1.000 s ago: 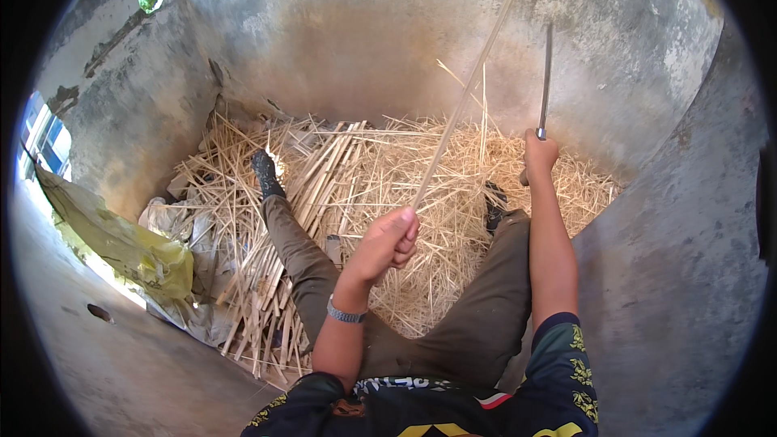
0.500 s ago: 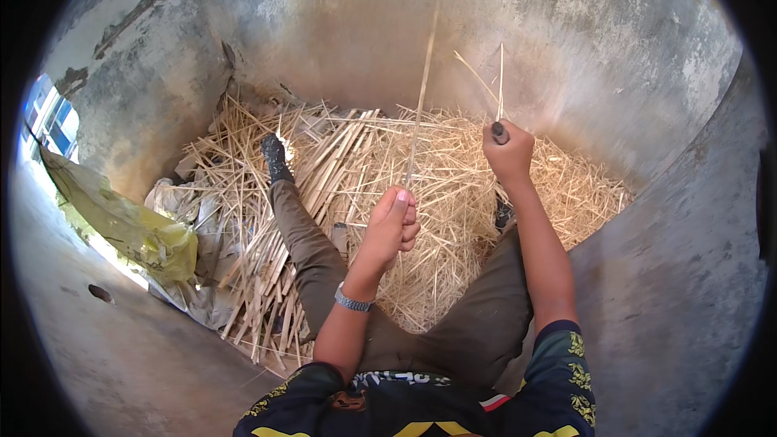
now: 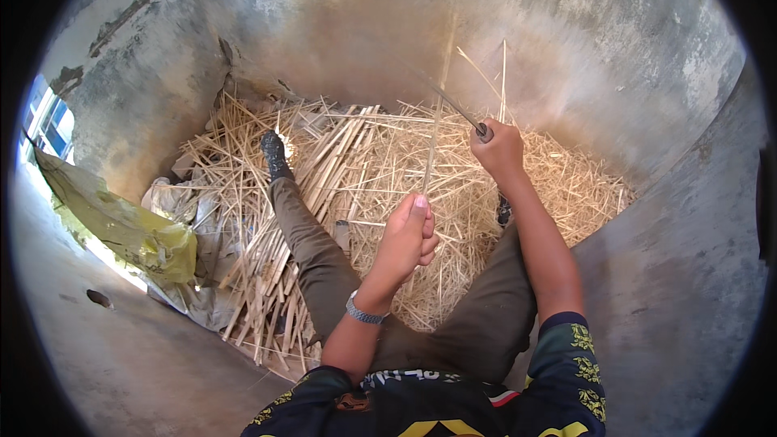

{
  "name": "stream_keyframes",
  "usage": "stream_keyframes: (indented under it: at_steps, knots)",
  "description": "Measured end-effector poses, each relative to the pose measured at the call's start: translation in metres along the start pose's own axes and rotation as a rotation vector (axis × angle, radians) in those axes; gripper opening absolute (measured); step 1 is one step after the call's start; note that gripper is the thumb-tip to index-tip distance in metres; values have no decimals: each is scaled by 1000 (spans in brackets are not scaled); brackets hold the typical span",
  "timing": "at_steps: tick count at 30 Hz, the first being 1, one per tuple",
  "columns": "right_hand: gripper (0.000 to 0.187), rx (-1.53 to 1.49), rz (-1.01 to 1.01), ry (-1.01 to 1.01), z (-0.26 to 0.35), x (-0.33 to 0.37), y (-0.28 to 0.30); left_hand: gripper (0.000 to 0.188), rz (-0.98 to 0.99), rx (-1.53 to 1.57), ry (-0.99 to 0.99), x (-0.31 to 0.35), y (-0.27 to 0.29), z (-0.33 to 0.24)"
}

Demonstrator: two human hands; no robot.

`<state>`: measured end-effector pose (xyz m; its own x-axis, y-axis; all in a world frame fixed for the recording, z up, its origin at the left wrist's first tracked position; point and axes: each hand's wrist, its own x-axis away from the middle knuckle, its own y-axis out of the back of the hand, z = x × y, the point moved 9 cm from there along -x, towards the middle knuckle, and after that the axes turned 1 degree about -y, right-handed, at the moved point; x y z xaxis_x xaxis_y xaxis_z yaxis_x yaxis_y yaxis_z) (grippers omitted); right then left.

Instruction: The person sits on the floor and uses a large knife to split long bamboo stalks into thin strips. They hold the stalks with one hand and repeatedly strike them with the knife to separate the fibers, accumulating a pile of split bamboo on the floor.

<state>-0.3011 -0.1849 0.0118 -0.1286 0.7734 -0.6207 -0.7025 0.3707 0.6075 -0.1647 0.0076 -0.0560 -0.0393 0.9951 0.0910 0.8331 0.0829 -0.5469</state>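
My left hand [image 3: 407,235], closed, grips the lower end of a long thin bamboo strip [image 3: 438,125], which stands up and leans slightly right. To its right and farther away, my right hand [image 3: 500,150] is wrapped round the dark round handle of a knife [image 3: 458,108]. Its narrow blade points up and to the left, crossing the strip in this view; whether the two touch I cannot tell. The blade's far end is blurred. Beneath both hands lies a heap of pale shavings [image 3: 405,291].
A pile of split bamboo strips [image 3: 340,150] lies between the heap and the left wall. Several thin pieces [image 3: 503,81] stick up near the far wall [image 3: 348,40]. Yellow plastic sheeting [image 3: 162,247] hangs at the left opening. My legs stretch forward on either side.
The knife has swung so that its blade now shows, pointing left across the strip. My right hand has shifted slightly left, and my left hand slightly right with the strip.
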Motion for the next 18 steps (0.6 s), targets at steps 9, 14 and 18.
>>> stream_keyframes:
  at_steps: [9,14,18]
  knots:
    - [20,-9,-80,712,54,13,14,27,-1,17,-16,-4,5,7]
    - [25,32,135,-341,-82,-28,-3,28,65,-4,58,5,-1,6]
    - [28,-3,78,-394,-96,-27,7,29,98,4,115,2,-8,19]
